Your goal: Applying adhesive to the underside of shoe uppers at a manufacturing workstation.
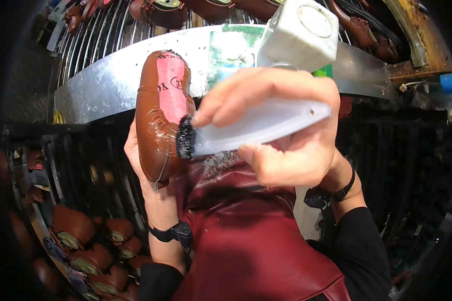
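A brown leather shoe upper (153, 135), with its pink underside turned toward me, stands tilted in front of my body. My left hand (134, 155) grips it from behind; most of those fingers are hidden by the leather. My right hand (296, 135) is closed around the pale plastic handle of a brush (271, 123). Its black bristles press against the edge of the upper, beside the pink part. The leather there has a wet-looking shine.
Ahead lies a curved metal ledge (110, 75), with a white square plastic container (299, 37) on it over a green and white sheet (231, 52). More brown shoes (160, 12) sit on metal bars beyond. Several others (93, 258) are stacked at lower left.
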Available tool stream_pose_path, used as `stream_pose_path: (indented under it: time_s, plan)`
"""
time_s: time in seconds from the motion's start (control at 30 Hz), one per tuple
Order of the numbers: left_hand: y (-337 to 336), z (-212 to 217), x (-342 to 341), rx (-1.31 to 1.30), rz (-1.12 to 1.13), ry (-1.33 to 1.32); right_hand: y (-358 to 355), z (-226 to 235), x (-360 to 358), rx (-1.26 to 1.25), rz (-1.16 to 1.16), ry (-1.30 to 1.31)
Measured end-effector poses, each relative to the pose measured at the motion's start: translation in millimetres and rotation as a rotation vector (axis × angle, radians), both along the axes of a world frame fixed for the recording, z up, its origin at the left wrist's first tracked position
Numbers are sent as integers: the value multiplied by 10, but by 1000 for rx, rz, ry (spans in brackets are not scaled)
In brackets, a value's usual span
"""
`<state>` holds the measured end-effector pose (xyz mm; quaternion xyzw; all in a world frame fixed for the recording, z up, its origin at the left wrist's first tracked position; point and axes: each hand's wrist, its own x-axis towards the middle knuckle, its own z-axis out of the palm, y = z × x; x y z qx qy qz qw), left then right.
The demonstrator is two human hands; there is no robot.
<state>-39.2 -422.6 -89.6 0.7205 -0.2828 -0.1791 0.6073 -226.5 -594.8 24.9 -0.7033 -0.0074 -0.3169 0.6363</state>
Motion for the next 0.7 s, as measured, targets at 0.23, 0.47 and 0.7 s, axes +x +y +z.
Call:
stream_pose_path:
  time_s: [0.23, 0.47, 0.7]
  plan:
    - [-62, -19, -266, 257, -150, -675, -255, -156, 193, 92, -6, -207]
    - [-75, -328, -74, -631, -70, 1371, -605, -412, 320, 78, -82, -49]
    - [-316, 111, 127, -473, -65, 804, -153, -762, 377, 871, -284, 67]
